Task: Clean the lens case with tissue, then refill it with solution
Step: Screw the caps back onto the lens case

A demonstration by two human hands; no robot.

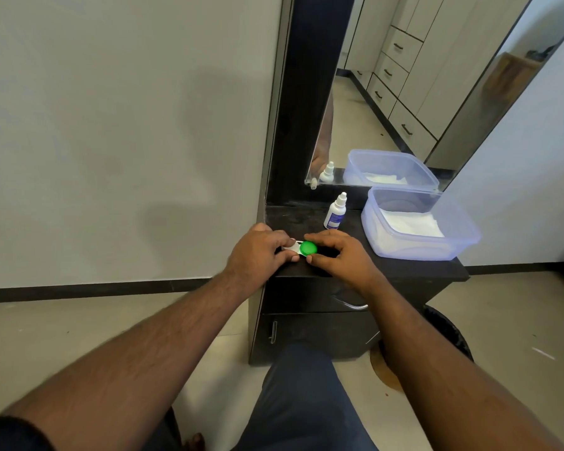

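The lens case (293, 247) lies on the black dresser top (349, 266), white on its left side with a green cap (308, 248) on its right. My left hand (258, 250) holds the white end between thumb and fingers. My right hand (337, 253) has its fingers curled round the green cap. A small white solution bottle (336, 212) with a blue label stands upright behind the hands. Folded white tissue (412, 224) lies inside a clear plastic box (417, 250) at the right.
A mirror (404, 92) rises behind the dresser and reflects the bottle and box. The dresser has a drawer with a metal handle (352, 305) below the top. A dark round bin (450, 330) stands on the floor at the right, and my knee (303, 379) is below the dresser.
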